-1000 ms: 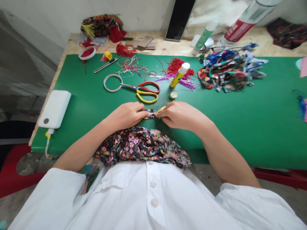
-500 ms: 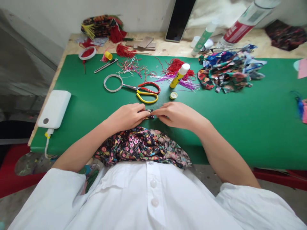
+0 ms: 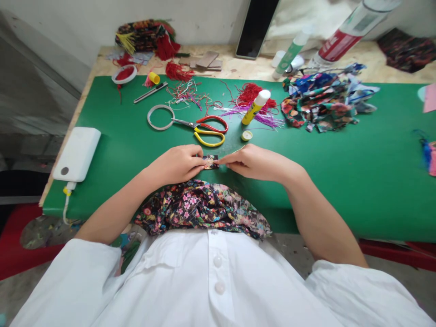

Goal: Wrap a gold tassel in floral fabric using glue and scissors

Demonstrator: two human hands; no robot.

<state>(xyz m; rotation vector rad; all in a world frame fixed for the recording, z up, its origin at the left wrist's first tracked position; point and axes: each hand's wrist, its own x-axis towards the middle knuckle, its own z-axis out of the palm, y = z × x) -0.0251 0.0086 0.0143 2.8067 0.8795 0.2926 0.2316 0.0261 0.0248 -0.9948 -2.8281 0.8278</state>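
Leaning over floral cloth [image 3: 200,208] bunched at the near edge of the counter [image 3: 136,154]. Just beyond, gripping a small fabric piece [image 3: 211,161] from both ends, left hand [image 3: 177,163] and right hand [image 3: 256,161] pinching it low on the green surface. Working short of scissors [image 3: 206,129] and glue stick [image 3: 255,106] lying farther back.

No text can be read here. The large white tube with a red band [image 3: 344,38] carries pale lettering (too blurred to spell), and the print on the yellow glue stick [image 3: 252,111] is too small.
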